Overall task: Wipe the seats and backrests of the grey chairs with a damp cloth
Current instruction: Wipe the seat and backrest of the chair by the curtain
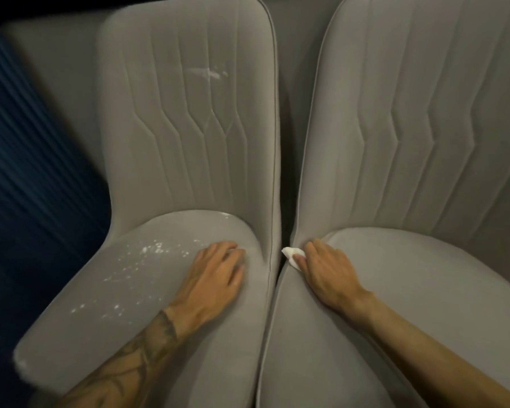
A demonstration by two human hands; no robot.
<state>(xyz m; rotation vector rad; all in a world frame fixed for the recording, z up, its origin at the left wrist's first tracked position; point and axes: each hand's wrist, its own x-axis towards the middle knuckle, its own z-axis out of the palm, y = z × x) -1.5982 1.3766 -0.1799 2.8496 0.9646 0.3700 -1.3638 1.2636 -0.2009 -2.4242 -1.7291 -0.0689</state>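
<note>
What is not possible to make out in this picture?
Head view:
The white cloth is mostly hidden under the right hand; dampness unclear.
The right chair's backrest is cut off by the top and right edges.
The white specks on the left chair's seat are too blurred to identify.

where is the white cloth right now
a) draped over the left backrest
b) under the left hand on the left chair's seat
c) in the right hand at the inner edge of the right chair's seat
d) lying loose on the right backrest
C: the right hand holds the white cloth against the right chair seat's inner edge, while the left hand rests flat on the left chair seat.
</note>
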